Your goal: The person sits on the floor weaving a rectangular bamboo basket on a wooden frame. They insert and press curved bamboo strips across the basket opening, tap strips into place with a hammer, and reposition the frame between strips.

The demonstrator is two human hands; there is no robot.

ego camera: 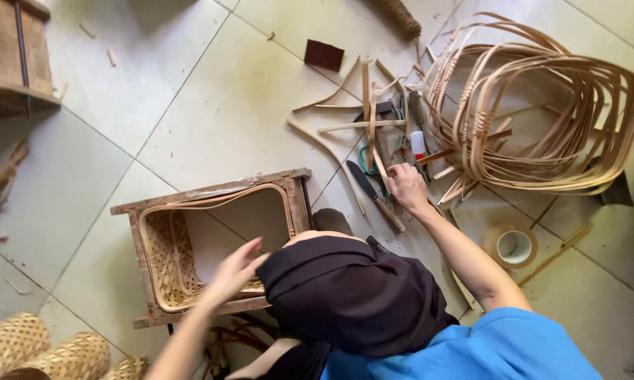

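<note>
A blue sleeve [500, 348] and a dark-clad knee [352, 295] fill the near edge of the view; beyond them the right hand [407, 186] reaches into a scatter of tools on the tiled floor [211, 105], its fingers curled down among them, though whether they have closed on anything cannot be told; a dark-bladed knife [362, 184] lies just beside that hand, with bamboo strips [366, 105] and a small white bottle with a red cap [417, 143] near; the left hand [236, 271], fingers spread and released, hovers blurred over the near rim of a half-woven basket [172, 264] seated in a wooden frame mould [211, 191]; a bundle of bent cane hoops [542, 112] and a roll of tape [512, 246] lie to the right; reaching among crowded tools risks brushing the knife's edge, and the unheld frame could shift.
</note>
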